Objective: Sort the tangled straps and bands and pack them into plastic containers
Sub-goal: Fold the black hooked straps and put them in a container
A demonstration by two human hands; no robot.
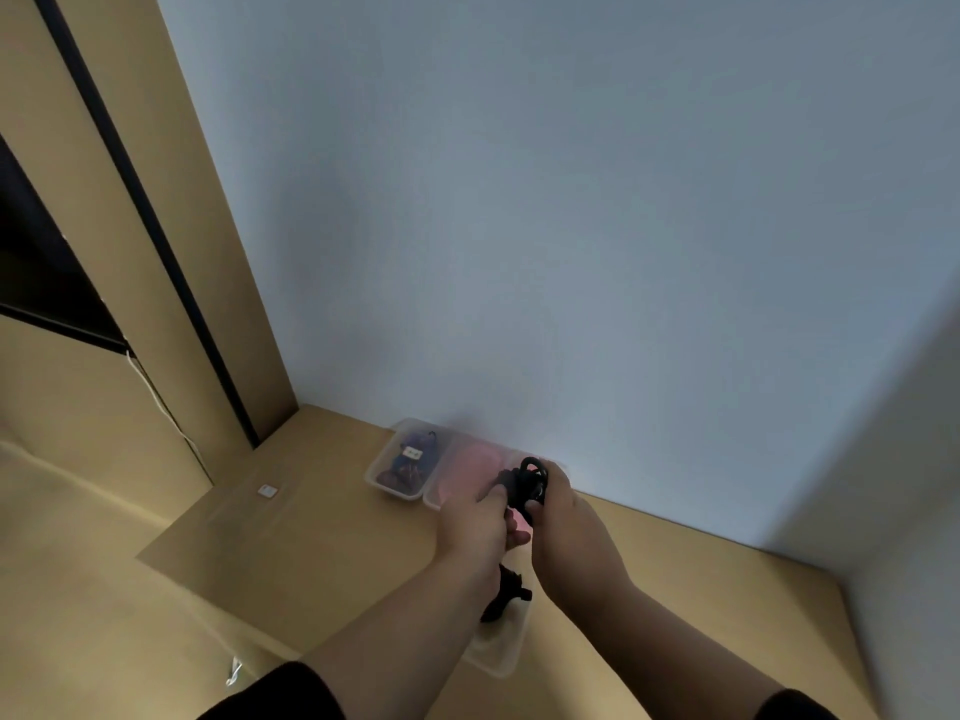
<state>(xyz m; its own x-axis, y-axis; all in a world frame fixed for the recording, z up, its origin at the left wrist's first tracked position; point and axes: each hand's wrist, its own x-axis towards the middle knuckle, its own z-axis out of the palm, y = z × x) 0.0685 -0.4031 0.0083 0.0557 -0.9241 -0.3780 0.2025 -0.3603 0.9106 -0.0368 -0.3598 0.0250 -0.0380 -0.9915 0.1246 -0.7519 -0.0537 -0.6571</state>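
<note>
Both hands meet over the tan table near the wall. My left hand [480, 517] and my right hand [553, 504] together grip a bundle of black straps [527, 483], held above a clear container with pink bands [470, 472]. Left of it stands a clear container with blue and red bands [408, 462] and a white tag. Below my wrists, a third clear container [501, 649] holds more black straps [506, 597], partly hidden by my left forearm.
The grey-blue wall [571, 226] rises right behind the containers. A small white label [267, 491] lies on the table to the left. A tan cabinet with a dark gap and a white cord [156, 402] stands at the left.
</note>
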